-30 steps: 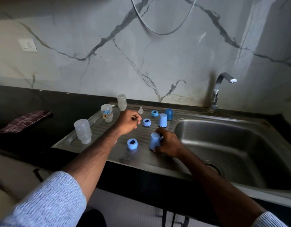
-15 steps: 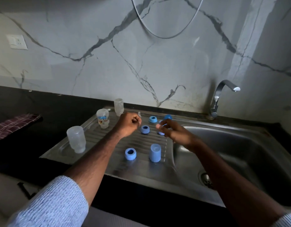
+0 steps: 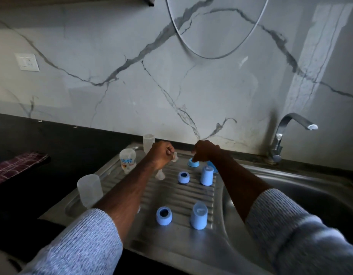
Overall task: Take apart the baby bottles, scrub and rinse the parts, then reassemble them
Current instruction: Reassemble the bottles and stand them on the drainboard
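The left hand (image 3: 161, 153) was curled, pinching a clear nipple (image 3: 175, 157) above the drainboard (image 3: 171, 195). The right hand (image 3: 204, 150) reached down with bent fingers onto a blue ring (image 3: 192, 163) at the back; whether it gripped the ring could not be told. Two more rings (image 3: 184, 177) (image 3: 164, 215) and two blue caps (image 3: 207, 175) (image 3: 199, 215) stood on the ribs. Another nipple (image 3: 160, 175) lay beside the left forearm. Three clear bottles (image 3: 90, 190) (image 3: 128, 160) (image 3: 148, 143) stood upside down at the left. The basin (image 3: 310, 195) and tap (image 3: 286, 133) were to the right.
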Demonstrator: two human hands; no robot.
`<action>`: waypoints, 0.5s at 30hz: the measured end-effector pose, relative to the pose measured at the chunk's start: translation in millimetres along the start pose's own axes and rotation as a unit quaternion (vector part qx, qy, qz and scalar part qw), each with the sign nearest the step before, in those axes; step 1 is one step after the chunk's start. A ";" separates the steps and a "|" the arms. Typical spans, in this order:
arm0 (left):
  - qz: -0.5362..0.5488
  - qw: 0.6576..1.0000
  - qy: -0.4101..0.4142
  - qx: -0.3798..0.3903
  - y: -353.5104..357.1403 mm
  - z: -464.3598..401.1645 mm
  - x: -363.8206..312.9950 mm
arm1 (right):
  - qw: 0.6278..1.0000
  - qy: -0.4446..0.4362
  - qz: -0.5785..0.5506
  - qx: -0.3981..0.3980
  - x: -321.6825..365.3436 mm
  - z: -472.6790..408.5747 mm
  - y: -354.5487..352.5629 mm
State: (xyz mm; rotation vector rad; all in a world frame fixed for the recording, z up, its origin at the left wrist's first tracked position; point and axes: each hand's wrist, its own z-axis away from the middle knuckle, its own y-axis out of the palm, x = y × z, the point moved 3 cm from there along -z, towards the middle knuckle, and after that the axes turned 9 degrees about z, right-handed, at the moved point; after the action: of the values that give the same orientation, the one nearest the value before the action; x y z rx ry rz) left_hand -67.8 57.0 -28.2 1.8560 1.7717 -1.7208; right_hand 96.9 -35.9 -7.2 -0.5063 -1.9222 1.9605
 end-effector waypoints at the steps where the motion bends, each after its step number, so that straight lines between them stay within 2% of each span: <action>1: -0.002 1.000 -0.002 0.006 2.6 -4.0 3.1 | 1.000 -0.003 0.014 0.016 0.4 -4.1 1.6; 5: -0.010 0.999 -0.044 0.028 13.6 -24.0 17.6 | 0.996 -0.001 0.064 0.054 5.3 -23.6 10.4; 10: -0.059 0.996 -0.036 0.064 31.0 -38.3 27.8 | 0.991 0.016 0.111 0.066 12.2 -47.7 25.0; 15: -0.102 0.991 -0.028 0.088 37.1 -48.2 31.5 | 0.990 -0.004 0.129 0.060 11.9 -54.1 36.3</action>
State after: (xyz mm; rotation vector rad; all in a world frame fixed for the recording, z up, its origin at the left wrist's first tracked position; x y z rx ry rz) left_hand -19.1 97.4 -54.5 1.7198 1.9022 -2.0407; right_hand 112.6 16.4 -44.5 -0.7475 -1.8039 2.2238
